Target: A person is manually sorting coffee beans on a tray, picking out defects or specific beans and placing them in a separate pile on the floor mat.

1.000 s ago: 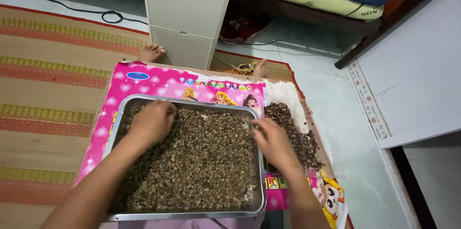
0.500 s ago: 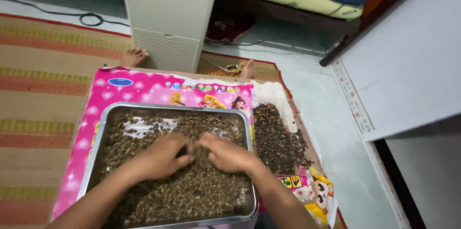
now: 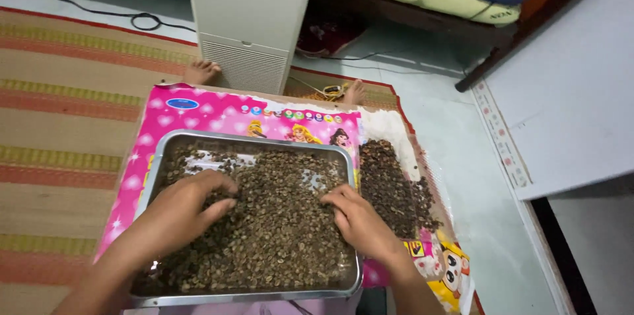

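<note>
Two bare hands rest in a shallow rectangular metal tray point(image 3: 153, 176) that sits on a pink cartoon-printed board point(image 3: 218, 113) laid over a striped woven mat point(image 3: 66, 110) on the floor. Filling most of the tray is a layer of small oval beans point(image 3: 277, 236), dull olive-brown to grey-green, each about the same shape, packed loosely so that they hide the metal nearly everywhere; only near the far left corner does the layer thin out, where bare shiny patches of the bottom show between scattered beans. The left hand point(image 3: 177, 212) lies palm down on the left half of the beans, its grip half curled, fingers bent and drawn together with the tips dug lightly into the layer. The right hand point(image 3: 360, 219) lies on the right side close to the tray's right wall, its grip also loosely curled, fingers together and touching the beans; whether either hand pinches a single bean cannot be told. Just beside the tray on its right, on a pale sheet point(image 3: 389, 127), lies a separate heap of darker beans point(image 3: 389, 183), deep brown and rougher looking than those in the tray. Beyond the board stand a white boxy appliance point(image 3: 254, 11) with a slatted lower panel, and two bare feet point(image 3: 201, 72) show on either side of it
</note>
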